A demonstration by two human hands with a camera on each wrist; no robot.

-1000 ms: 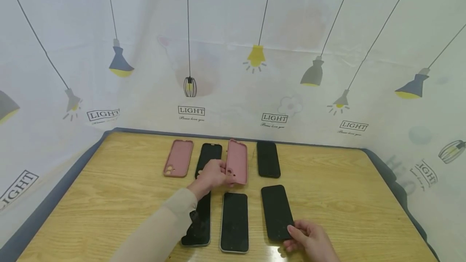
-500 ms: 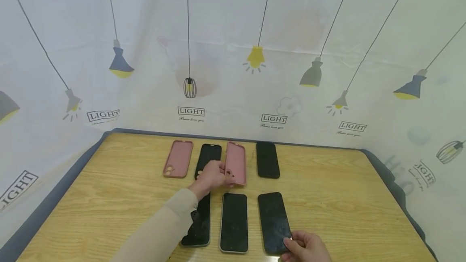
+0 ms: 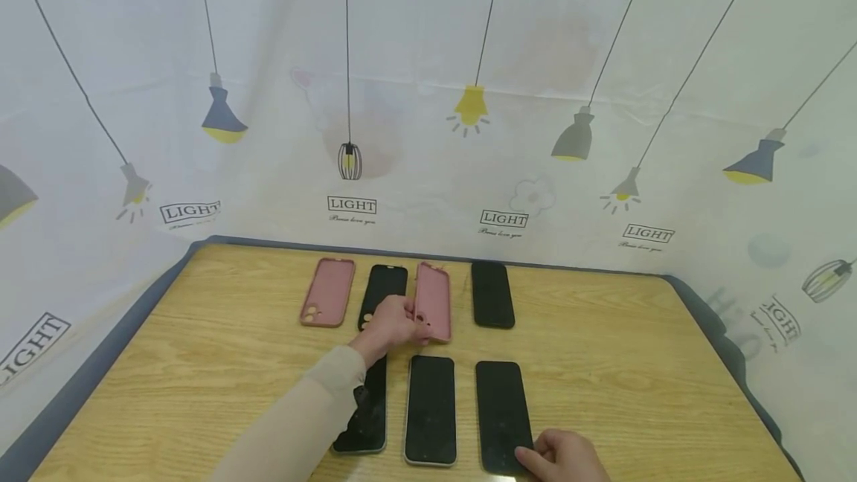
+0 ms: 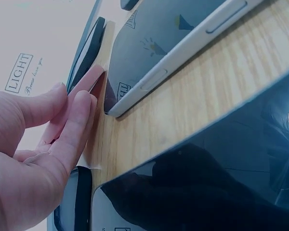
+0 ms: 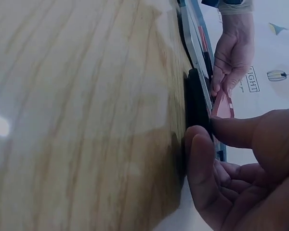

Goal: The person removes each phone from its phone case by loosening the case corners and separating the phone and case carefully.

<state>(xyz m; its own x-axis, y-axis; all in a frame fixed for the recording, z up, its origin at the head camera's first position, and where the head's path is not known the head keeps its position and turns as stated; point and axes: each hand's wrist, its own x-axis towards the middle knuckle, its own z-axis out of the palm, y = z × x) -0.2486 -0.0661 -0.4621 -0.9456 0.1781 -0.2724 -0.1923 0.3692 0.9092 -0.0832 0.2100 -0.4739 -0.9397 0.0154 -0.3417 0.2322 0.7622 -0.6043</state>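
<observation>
My left hand (image 3: 395,320) pinches a pink phone case (image 3: 434,300) by its near left edge, thumb on one side and fingers on the other in the left wrist view. The case is tilted, with its hollow inside showing. My right hand (image 3: 565,456) pinches the near right corner of a black-screened phone (image 3: 504,411), which lies at the table's front. Between the hands lies a silver-edged phone (image 3: 431,407), screen up. My left forearm partly covers another phone (image 3: 367,415) to its left.
Along the back of the wooden table (image 3: 616,363) lie another pink case (image 3: 328,292), a black case (image 3: 387,285) partly behind my left hand, and a black phone-shaped item (image 3: 492,294). A printed cloth (image 3: 415,110) hangs behind.
My right hand has drawn the phone toward the front edge and straightened it, beside the silver-edged phone. My left hand keeps its grip on the pink case, which has hardly moved.
</observation>
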